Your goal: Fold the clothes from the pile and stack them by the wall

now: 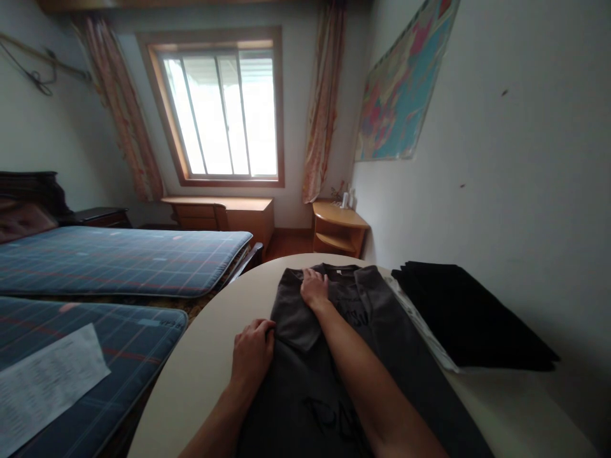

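A dark grey T-shirt (pixel 398 362) with black lettering lies on the round, pale table (pixel 205 375), its collar at the far end. Both its sleeves are folded inward over the body. My left hand (pixel 252 348) is closed, its curled fingers pinching the shirt's left edge below the folded sleeve. Farther up, my right hand (pixel 315 287) lies flat on the left shoulder near the collar, fingers stretched out. My right forearm crosses over the shirt and hides part of the lettering.
A stack of folded black cloth (pixel 468 315) rests on white sheeting (pixel 424 334) at the table's right, near the wall. Left of the table are two plaid mattresses (pixel 143 261), one bearing a printed sheet of paper (pixel 55 381). A wooden corner shelf (pixel 341 216) stands beyond the table.
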### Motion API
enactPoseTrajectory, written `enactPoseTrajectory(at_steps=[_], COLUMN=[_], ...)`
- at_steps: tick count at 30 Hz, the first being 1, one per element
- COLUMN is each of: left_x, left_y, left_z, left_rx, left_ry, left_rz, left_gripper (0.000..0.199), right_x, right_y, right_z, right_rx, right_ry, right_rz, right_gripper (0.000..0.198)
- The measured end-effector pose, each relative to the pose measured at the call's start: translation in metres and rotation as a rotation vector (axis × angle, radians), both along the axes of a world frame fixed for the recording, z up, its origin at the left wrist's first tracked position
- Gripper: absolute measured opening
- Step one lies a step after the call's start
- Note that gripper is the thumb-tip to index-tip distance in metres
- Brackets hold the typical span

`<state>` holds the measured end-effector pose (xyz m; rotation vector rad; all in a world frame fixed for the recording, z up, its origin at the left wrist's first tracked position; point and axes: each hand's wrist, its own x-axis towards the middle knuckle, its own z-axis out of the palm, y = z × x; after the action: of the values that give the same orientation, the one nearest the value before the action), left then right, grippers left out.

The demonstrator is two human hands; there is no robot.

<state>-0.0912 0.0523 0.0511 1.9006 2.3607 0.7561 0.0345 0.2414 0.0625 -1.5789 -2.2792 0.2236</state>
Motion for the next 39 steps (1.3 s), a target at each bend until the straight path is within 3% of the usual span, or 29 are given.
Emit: enactPoseTrajectory(at_steps=[5, 9, 12, 16, 20, 24, 29, 32, 35, 39], left_x=[0.000, -0.002, -0.004, -0.003, 0.001, 0.003, 0.003, 0.003, 0.004, 0.007], left_y=[-0.001, -0.001, -0.001, -0.003, -0.006, -0.009, -0.009, -0.008, -0.007, -0.006], left_z=[0.001, 0.002, 0.003, 0.007, 0.011, 0.013, 0.009, 0.006, 0.004, 0.004], left_rx=[-0.011, -0.027, -0.025, -0.056, -0.077, -0.096, -0.068, -0.054, -0.048, -0.063], left_ry=[0.017, 0.013, 0.009, 0.011, 0.042, 0.058, 0.042, 0.000, -0.047, -0.037], left_rz=[-0.007, -0.005, -0.008, 0.021, 0.054, 0.044, 0.032, 0.037, 0.052, 0.058], left_gripper=[0.026, 0.028, 0.029, 0.027, 0.026, 0.026, 0.030, 0.031, 0.028, 0.028], right_x=[-0.020, -0.023, -0.018, -0.005, 0.011, 0.024, 0.031, 0.036, 0.043, 0.044], right_y=[-0.002, -0.005, -0.014, -0.026, -0.023, -0.016, -0.019, -0.020, -0.023, -0.034], right_z=[-0.002, -0.008, -0.006, -0.002, -0.004, -0.007, -0.006, -0.006, -0.007, -0.003], right_rx=[-0.051, -0.090, -0.046, -0.004, -0.115, -0.249, -0.162, -0.182, -0.180, 0.023], right_ry=[-0.037, -0.056, -0.036, -0.011, -0.045, -0.074, -0.007, -0.024, -0.006, 0.067], right_rz=[0.275, 0.330, 0.273, 0.040, -0.099, -0.016, -0.090, -0.077, -0.018, 0.035], right_gripper=[0.046, 0.049, 0.047, 0.048, 0.064, 0.077, 0.080, 0.084, 0.075, 0.053])
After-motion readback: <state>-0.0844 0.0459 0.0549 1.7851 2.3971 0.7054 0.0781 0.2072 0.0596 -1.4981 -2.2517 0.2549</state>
